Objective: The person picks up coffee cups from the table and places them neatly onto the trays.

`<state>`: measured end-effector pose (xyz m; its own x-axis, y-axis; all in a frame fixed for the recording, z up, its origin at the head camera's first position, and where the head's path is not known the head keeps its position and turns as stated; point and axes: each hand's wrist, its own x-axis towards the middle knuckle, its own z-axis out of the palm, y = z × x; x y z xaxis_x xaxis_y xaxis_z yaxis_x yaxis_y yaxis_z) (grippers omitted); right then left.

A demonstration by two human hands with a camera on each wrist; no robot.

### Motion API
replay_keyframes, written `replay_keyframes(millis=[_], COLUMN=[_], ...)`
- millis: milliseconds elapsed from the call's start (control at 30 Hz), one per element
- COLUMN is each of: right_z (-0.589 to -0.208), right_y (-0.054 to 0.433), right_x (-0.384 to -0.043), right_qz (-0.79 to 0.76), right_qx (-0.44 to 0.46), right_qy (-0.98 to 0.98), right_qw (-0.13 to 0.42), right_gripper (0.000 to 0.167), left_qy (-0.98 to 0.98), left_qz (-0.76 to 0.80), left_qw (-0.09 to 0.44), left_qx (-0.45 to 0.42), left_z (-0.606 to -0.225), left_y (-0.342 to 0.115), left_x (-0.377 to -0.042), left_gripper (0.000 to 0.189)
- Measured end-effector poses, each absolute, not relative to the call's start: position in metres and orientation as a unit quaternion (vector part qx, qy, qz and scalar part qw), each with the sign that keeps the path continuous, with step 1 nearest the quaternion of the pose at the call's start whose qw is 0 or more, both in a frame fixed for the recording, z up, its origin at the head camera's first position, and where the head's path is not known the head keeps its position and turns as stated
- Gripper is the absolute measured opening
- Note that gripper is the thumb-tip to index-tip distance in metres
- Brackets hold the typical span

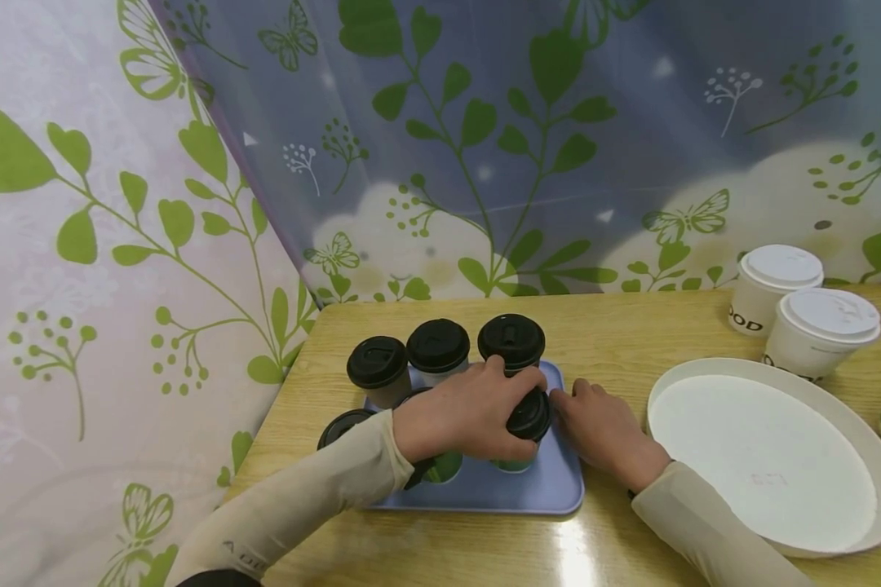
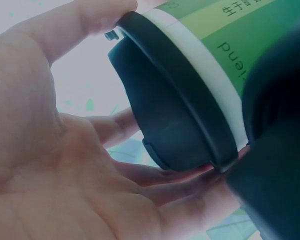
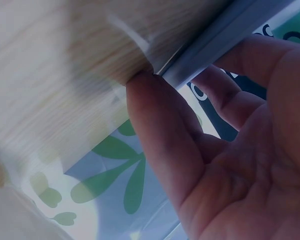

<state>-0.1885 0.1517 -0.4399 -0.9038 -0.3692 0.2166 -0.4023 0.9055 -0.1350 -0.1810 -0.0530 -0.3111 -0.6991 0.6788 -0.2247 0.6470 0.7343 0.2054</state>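
- Wooden table (image 1: 609,334), filling six o'clock.
- Round white tray (image 1: 763,440), on the table at four o'clock.
- Blue tray (image 1: 558,485), on the table at six o'clock.
- Left hand (image 1: 477,412), fingers spread and curled round the lid of a green cup (image 2: 160,95) at the blue tray's three o'clock side.
- Right hand (image 1: 609,432), pinching the blue tray's rim, also at three o'clock.
- Two white cups (image 1: 825,326), lidded, beyond the round tray's twelve-to-one o'clock edge.
- Other black-lidded cups (image 1: 438,346), on the blue tray, nine round to one o'clock.
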Motion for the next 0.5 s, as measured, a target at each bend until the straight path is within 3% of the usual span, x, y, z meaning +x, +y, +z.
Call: replay_keyframes(millis=[500], right_z=[-0.4395], right_y=[0.1511], right_x=[-0.1889], right_qz=[0.088], right_qx=[0.200], right_qy=[-0.971], right_qw=[0.096], right_gripper=[0.007], left_qy=[0.922], left_qz=[0.042], left_qw=[0.167], left_qx=[0.347], left_z=[-0.3115], left_y=[-0.0513], left_x=[-0.1827], left_gripper=[0.063])
